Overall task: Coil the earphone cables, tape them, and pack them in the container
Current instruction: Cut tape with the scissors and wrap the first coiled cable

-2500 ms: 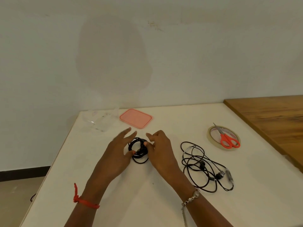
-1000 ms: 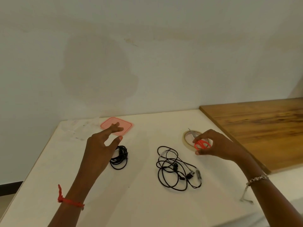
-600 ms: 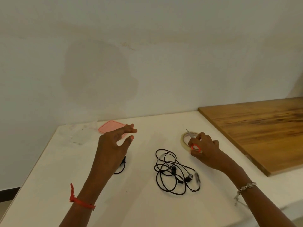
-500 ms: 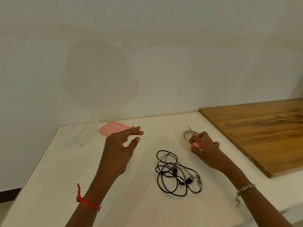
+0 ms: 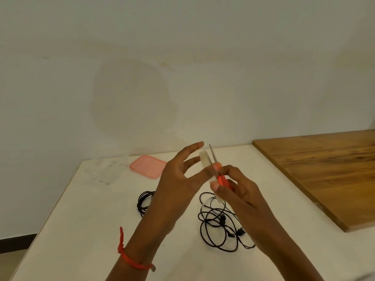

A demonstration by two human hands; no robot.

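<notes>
Holding scissors (image 5: 222, 179) + tape (image 5: 205, 159) in R grip (image 5: 239, 191) | L grip (image 5: 178, 183) wide | lid (image 5: 148, 166) beside clear container (image 5: 105, 169)

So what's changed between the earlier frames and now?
Both hands let go of the coiled earphone. The right hand took the scissors and tape roll and lifted them; the left hand rose to the roll, fingers spread. The loose earphone, pink lid and clear container stayed put.
</notes>
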